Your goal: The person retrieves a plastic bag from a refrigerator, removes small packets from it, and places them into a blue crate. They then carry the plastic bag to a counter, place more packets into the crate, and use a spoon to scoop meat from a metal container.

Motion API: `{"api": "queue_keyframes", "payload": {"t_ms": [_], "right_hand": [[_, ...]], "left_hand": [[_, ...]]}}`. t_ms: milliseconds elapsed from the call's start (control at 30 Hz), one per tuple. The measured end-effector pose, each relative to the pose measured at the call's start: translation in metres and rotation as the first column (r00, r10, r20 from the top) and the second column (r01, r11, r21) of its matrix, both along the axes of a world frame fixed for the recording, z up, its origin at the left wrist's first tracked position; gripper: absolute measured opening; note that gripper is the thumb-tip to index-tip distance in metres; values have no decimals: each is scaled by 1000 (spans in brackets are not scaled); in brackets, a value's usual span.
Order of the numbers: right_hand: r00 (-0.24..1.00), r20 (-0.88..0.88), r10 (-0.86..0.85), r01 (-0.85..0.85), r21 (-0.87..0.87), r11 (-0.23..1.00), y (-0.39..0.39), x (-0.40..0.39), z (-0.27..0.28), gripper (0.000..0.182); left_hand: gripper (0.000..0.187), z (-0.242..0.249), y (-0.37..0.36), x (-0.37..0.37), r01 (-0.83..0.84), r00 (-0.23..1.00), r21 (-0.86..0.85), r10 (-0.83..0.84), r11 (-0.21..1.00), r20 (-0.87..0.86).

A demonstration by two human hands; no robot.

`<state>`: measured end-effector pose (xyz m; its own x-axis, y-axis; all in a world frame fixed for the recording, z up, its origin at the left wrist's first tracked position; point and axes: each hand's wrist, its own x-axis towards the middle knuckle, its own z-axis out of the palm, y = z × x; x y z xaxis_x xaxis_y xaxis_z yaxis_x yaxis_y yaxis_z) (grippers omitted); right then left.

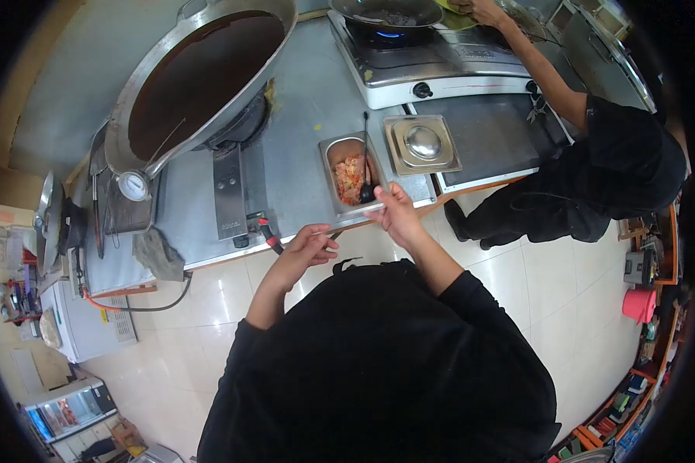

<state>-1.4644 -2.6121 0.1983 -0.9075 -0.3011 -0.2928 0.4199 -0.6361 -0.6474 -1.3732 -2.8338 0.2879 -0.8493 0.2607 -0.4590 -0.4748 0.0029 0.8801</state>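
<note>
My left hand [303, 253] is at the counter's front edge, thumb and fingers brought together in a pinch. My right hand [396, 215] pinches too, beside the near right corner of a steel food pan [330, 174]. A thin, pale edge seems to run between the two hands, too faint to name. The pan holds a chopped, pinkish-orange filling [349, 171]. A black ladle [367, 190] rests in it, its long handle leaning on the far rim. Right of the pan lies a steel lid [423, 143] with a domed middle.
A big wok of dark oil [208, 77] with a dial thermometer [134, 185] stands left on a burner. At the back right, a pan [386, 11] sits over a lit gas stove [448, 89]. A co-worker [594, 170] reaches across there. A grey cloth [160, 253] hangs over the counter edge.
</note>
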Motion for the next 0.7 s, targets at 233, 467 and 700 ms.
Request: {"api": "queue_keyframes", "payload": {"t_ms": [233, 467, 700], "right_hand": [[958, -283, 53, 226, 853, 470, 0, -8, 2, 43], [861, -387, 330, 418, 908, -24, -35, -106, 66, 55], [796, -198, 572, 213, 976, 42, -34, -102, 100, 42]], "left_hand": [[40, -63, 17, -38, -120, 980, -50, 126, 992, 152], [30, -64, 19, -45, -154, 974, 90, 135, 984, 184], [35, -66, 20, -41, -225, 965, 230, 184, 947, 187]]}}
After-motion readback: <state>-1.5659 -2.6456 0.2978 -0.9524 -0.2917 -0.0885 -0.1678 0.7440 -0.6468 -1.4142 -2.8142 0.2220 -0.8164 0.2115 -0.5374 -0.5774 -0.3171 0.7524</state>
